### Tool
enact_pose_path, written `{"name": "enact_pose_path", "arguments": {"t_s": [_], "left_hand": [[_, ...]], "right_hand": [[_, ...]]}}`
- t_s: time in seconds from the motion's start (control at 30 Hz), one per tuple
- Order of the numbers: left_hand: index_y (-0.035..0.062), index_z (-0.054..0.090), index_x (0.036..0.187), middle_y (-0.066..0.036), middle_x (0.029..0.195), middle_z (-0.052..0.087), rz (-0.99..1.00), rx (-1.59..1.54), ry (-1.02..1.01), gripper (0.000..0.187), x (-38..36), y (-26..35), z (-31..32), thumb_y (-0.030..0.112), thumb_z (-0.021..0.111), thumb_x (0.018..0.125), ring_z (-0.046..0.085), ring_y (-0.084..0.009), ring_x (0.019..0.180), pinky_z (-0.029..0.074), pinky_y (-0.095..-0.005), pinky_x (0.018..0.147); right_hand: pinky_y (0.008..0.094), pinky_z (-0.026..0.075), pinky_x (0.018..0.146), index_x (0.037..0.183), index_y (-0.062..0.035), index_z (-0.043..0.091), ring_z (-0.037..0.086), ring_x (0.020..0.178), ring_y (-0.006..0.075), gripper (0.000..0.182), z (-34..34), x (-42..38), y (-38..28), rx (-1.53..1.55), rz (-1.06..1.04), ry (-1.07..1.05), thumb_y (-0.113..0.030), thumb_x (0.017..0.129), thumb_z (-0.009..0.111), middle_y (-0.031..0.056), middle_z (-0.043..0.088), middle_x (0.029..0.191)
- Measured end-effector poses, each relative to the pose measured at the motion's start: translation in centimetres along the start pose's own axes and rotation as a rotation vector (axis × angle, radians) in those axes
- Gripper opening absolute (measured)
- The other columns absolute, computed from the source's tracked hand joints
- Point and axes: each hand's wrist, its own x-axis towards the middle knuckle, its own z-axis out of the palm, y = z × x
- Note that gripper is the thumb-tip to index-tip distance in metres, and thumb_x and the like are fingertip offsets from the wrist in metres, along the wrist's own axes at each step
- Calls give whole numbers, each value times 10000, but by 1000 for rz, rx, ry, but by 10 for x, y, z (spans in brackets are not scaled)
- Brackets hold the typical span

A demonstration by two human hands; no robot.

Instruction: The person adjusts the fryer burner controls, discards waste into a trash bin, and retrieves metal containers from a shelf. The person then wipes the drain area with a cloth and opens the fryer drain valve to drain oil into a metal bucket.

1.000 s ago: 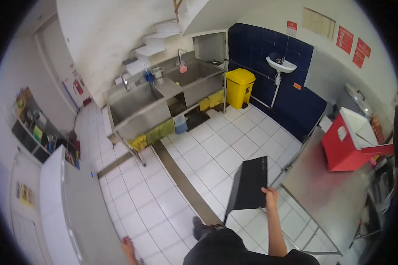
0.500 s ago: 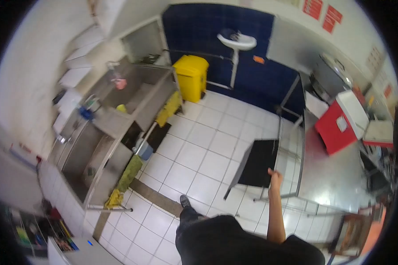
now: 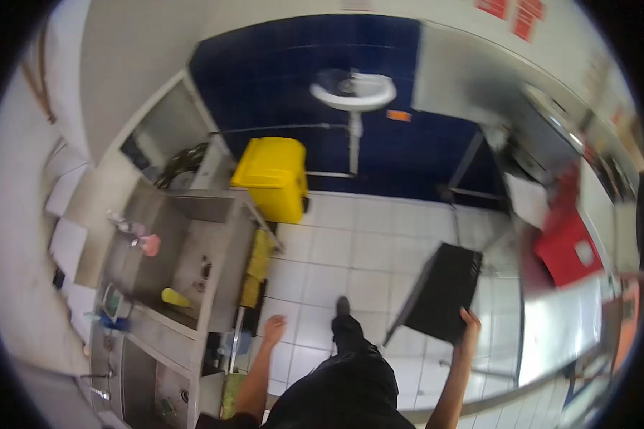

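Observation:
My right hand grips the near right edge of a black rectangular panel. The panel has a downturned rim along its left side and a few slots near its far right corner; its exact kind I cannot make out. It hangs tilted above the tiled floor, right of my legs. My left hand is held out low at my other side, near the sink unit. Nothing is in it, and its fingers look loosely bent.
To the left runs a steel sink unit with yellow cloths on its front rail. Ahead are a yellow bin and a white washbasin. At right, a steel table bears a red box.
I have stepped forward, so the sinks, bin and washbasin appear nearer. My left hand has come into view. The black panel is still in my right hand, carried along with me.

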Motion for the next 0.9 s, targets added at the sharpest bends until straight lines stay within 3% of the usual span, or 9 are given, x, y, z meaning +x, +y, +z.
{"name": "enact_pose_path", "arguments": {"t_s": [0.03,0.07,0.1,0.27,0.47,0.6,0.67,0.83,0.9], "left_hand": [[44,675,1026,-106,979,708,-119,56,-58,189,53,35,11,42,589,857,678,-206,892,546,-311,784],[49,673,1050,-106,998,709,-315,-314,-87,189,99,34,34,79,606,875,681,-187,894,542,-306,800],[49,669,1053,-101,990,711,-253,-210,-146,178,140,80,32,117,602,903,683,-197,896,541,-305,786],[52,666,1078,-38,909,702,-484,-552,-28,210,306,137,34,164,586,920,652,-132,776,527,-282,626],[8,617,1145,-96,822,655,-740,-885,224,294,531,41,13,170,585,902,613,-166,657,510,-287,559],[65,573,1198,-108,1133,633,-799,-1058,352,317,659,-86,1,261,523,954,626,-261,940,540,-419,833],[68,512,1306,-146,1294,550,-1070,-829,354,407,723,-106,-16,323,446,995,546,-278,1143,461,-461,982],[108,379,1448,-117,1416,454,-1238,-884,430,627,803,-147,-36,525,367,980,439,-286,1280,333,-510,1062],[138,339,1483,-96,1441,438,-1209,-1001,489,713,809,-162,-28,618,345,956,414,-289,1306,283,-539,1078]], "right_hand": [[333,446,885,1247,64,528,584,1000,234,482,23,18,-4,-45,31,-89,-115,816,649,132,615,1114],[301,472,788,1081,26,590,606,872,201,310,49,26,-6,-26,-11,-67,-123,816,650,101,641,991],[270,498,692,915,-11,652,628,744,168,156,79,37,-10,-5,-62,-31,-132,817,650,69,666,869],[261,514,712,959,-22,639,649,781,162,181,213,74,-51,-47,18,20,-142,825,656,66,676,886],[291,517,753,1058,-4,621,656,850,187,270,361,132,-58,-140,20,-77,-178,854,653,72,673,968],[325,486,720,1160,21,584,608,820,219,455,441,172,-42,-351,52,-28,-329,878,653,78,630,972],[333,492,721,1167,15,581,609,837,224,456,486,191,-37,-408,79,20,-334,881,651,82,629,986],[330,523,804,1260,29,537,648,901,240,539,604,207,-57,-390,220,35,-276,834,661,111,653,1075],[368,500,786,1276,29,510,612,956,271,632,635,210,-61,-440,186,42,-392,842,692,126,618,1104]]}}
